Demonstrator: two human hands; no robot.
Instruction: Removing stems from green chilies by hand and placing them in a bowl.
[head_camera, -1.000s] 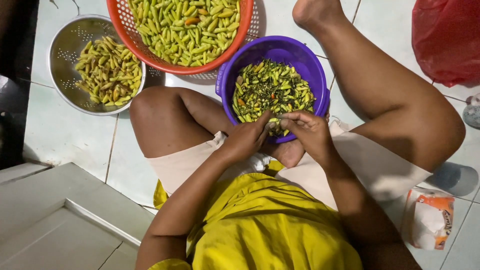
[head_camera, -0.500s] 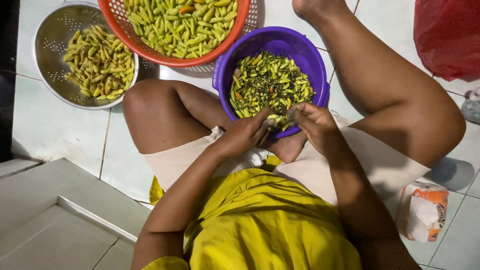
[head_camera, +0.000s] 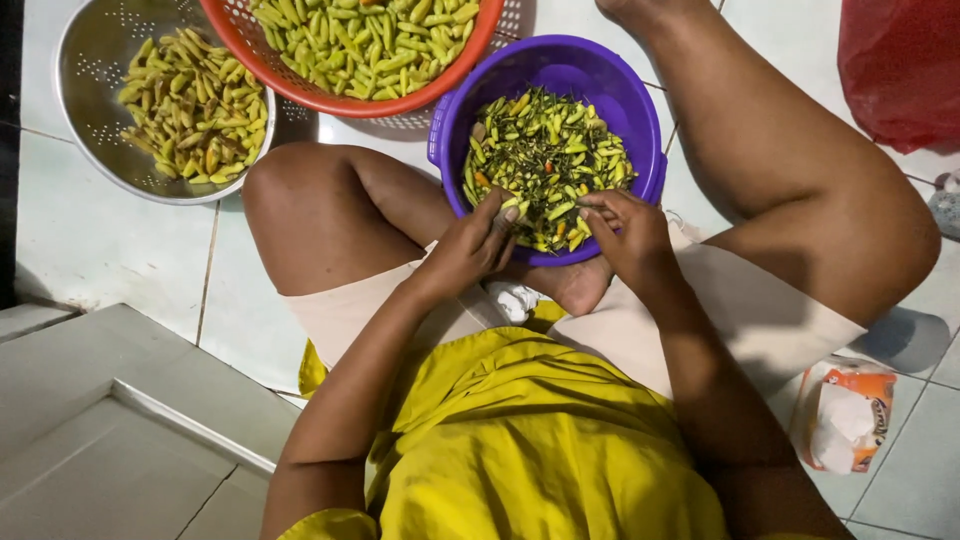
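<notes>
head view, left to right: steel colander (head_camera: 95, 60) of yellowish chillies, red basket (head_camera: 330, 95), then purple bowl (head_camera: 560, 70) between the knees. left hand (head_camera: 468, 248) and right hand (head_camera: 625, 232) at its near rim, fingers pinched together on a small chilli (head_camera: 512, 206). long axis and pointing too small to tell; left hand nearer.

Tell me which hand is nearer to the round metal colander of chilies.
Left. The left hand is at the purple plastic bowl's near rim, on the round metal colander's side; the right hand is farther away.
</notes>
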